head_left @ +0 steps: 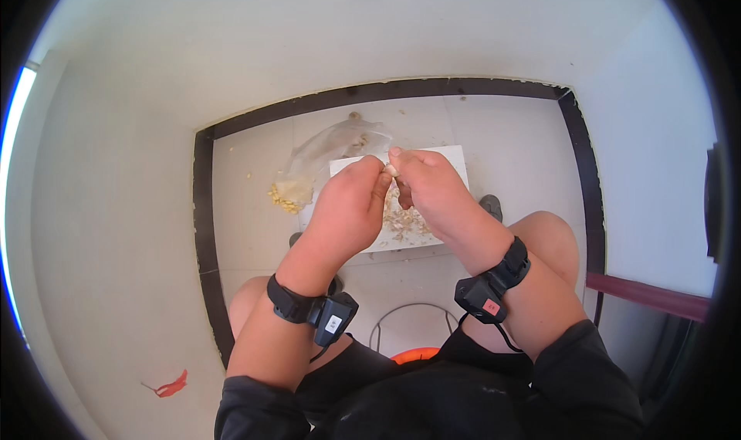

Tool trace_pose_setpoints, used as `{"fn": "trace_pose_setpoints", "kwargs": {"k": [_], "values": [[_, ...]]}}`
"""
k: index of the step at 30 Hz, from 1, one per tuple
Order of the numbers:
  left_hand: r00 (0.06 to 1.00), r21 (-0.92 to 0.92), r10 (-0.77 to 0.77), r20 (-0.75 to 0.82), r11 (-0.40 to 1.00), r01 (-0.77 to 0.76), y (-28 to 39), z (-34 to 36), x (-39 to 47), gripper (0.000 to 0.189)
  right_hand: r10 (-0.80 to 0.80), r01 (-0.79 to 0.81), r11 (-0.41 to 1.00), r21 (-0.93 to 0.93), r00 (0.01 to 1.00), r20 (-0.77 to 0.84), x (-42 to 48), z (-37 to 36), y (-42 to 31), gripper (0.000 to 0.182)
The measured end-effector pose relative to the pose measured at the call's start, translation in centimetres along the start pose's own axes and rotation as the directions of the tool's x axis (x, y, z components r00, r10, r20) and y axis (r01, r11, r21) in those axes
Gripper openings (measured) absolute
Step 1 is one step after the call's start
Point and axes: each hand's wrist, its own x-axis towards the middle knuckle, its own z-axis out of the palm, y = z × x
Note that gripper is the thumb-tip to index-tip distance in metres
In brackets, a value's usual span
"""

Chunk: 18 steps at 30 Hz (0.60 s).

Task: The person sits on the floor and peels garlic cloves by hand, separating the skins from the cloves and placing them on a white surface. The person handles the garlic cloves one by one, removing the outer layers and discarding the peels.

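Observation:
A small pale garlic clove [392,170] is pinched between my two hands, its surface partly hidden by the fingertips. My left hand [354,202] grips it from the left with thumb and forefinger. From the other side, the fingers of my right hand [431,188] close on it too. Below the hands lies a white board [454,159] on the floor, strewn with dry garlic skins [405,223]. To the left, a clear plastic bag [324,145] reaches from behind the board towards a pile of yellowish peeled cloves [283,200]. Whether those cloves are in the bag cannot be told.
White walls with a dark skirting [370,92] enclose the tiled floor [249,231]. My shoe [491,206] stands right of the board. An orange stool seat [415,355] with a metal ring shows beneath me. Black devices [336,319] are strapped to both wrists.

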Motion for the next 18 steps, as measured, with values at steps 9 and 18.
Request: {"fn": "trace_pose_setpoints", "kwargs": {"k": [9,18], "values": [[0.999,-0.050,0.009,-0.046,0.999,-0.011,0.2,0.7,-0.4,0.018,0.071,-0.076,0.993,0.090,0.995,0.065,-1.0,-1.3,-0.5,0.042],[0.947,-0.474,-0.313,0.076,0.824,0.311,1.6,0.3,-1.2,0.027,-0.316,0.337,0.738,-0.585,0.938,0.142,-2.2,-0.7,-2.6,0.034]]}}
